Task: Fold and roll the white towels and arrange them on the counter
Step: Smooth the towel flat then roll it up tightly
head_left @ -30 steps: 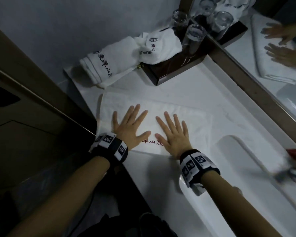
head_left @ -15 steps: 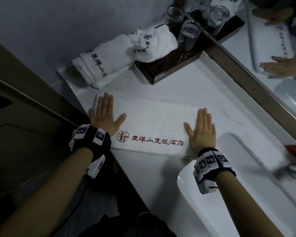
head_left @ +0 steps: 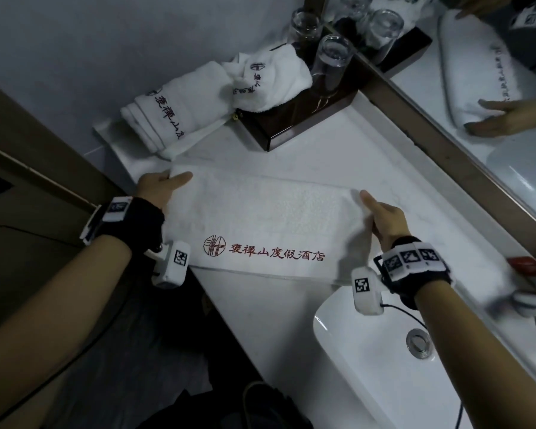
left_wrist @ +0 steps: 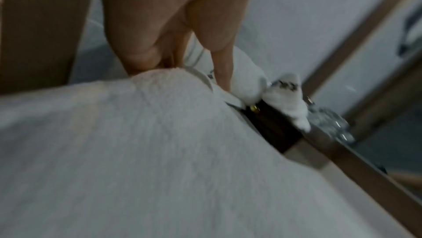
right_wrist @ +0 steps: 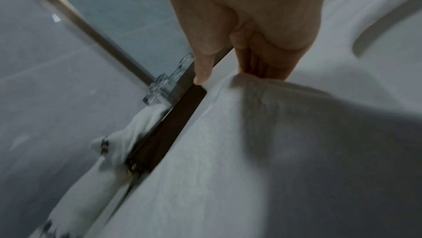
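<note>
**Both hands grip the ends of a folded towel on the counter**

Where the towel [head_left: 260, 218] lies flat across the near part of the counter [head_left: 338, 156], folded into a long band, red lettering runs along its near edge. At its left end the left hand [head_left: 158, 188] holds the far corner, thumb on top and fingers tucked under the cloth; the left wrist view shows that corner raised between thumb and fingers. At the right end the right hand [head_left: 384, 216] pinches the far corner the same way, thumb on top. Farther off, at the far left, a folded towel [head_left: 164, 116] rests on the counter, touching a rolled towel [head_left: 270, 78] that lies on a dark tray [head_left: 294, 128] with glasses [head_left: 331, 63]. A mirror [head_left: 492, 88] runs along the right, and a basin [head_left: 384, 366] sits near right.
</note>
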Action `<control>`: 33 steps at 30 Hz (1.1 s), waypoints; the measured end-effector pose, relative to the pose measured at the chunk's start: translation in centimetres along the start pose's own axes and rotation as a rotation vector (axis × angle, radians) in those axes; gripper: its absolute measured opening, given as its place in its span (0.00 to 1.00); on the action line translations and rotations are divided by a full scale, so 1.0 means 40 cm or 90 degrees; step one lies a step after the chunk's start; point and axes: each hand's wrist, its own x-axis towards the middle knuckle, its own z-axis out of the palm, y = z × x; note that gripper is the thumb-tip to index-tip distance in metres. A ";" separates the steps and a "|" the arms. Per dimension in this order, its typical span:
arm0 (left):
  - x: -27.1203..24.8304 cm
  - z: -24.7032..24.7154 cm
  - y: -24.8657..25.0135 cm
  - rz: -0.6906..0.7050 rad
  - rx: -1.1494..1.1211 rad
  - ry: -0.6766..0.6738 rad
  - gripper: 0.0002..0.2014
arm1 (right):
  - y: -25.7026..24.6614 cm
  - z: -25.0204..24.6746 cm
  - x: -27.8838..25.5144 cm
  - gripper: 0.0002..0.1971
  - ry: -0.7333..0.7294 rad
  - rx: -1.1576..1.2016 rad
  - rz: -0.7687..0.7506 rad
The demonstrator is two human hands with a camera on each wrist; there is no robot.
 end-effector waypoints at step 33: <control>0.004 -0.013 0.007 0.097 -0.048 -0.088 0.05 | 0.077 -0.027 -0.036 0.16 -0.076 -0.096 -0.143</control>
